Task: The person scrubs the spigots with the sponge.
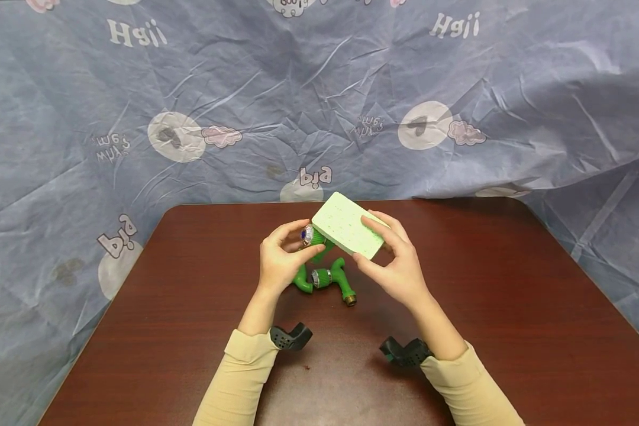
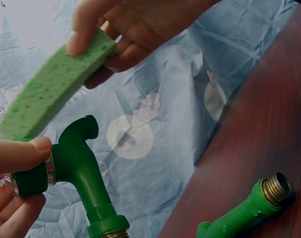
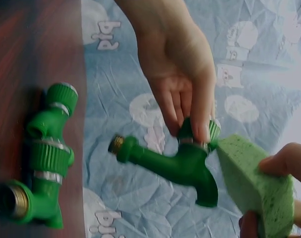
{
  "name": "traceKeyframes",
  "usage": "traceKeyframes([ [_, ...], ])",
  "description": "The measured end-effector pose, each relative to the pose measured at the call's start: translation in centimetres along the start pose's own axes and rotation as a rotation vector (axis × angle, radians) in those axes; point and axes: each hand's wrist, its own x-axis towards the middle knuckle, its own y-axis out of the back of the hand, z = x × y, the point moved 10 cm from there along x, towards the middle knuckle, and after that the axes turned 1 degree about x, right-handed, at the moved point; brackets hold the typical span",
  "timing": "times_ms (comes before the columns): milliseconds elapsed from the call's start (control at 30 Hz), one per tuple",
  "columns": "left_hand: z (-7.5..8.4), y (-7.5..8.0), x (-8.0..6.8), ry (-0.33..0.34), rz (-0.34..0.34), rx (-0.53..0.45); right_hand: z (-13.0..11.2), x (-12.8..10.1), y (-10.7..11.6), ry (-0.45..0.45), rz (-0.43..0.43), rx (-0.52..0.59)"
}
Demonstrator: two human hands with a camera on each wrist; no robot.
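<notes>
My left hand (image 1: 280, 260) pinches the green tap (image 3: 182, 161) by its knob above the table's middle (image 1: 511, 307) while my right hand (image 1: 399, 260) grips the sponge (image 1: 348, 225) against it, so pressing hard could twist the tap from that light pinch onto the second tap (image 1: 327, 278) below.

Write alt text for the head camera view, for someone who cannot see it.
Two hands work above a dark wooden table: the left hand holds a green plastic tap in the air, and the right hand holds a pale green sponge against it. A second green tap lies on the table below, before a wrinkled blue printed cloth.
</notes>
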Motion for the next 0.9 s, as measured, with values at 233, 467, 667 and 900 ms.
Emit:
traceKeyframes([
  [233,0.1,0.3,-0.1,0.008,0.030,0.022,0.8,0.1,1.2,-0.057,0.068,0.044],
  [467,0.3,0.2,-0.1,-0.012,0.024,0.022,0.5,0.0,0.1,-0.038,-0.029,0.050],
  [667,0.3,0.4,-0.1,-0.021,0.034,0.003,0.6,0.2,1.1,-0.034,0.019,0.024],
  [900,-0.4,0.3,0.0,0.044,0.013,-0.016,0.6,0.1,0.3,-0.022,-0.056,0.039],
])
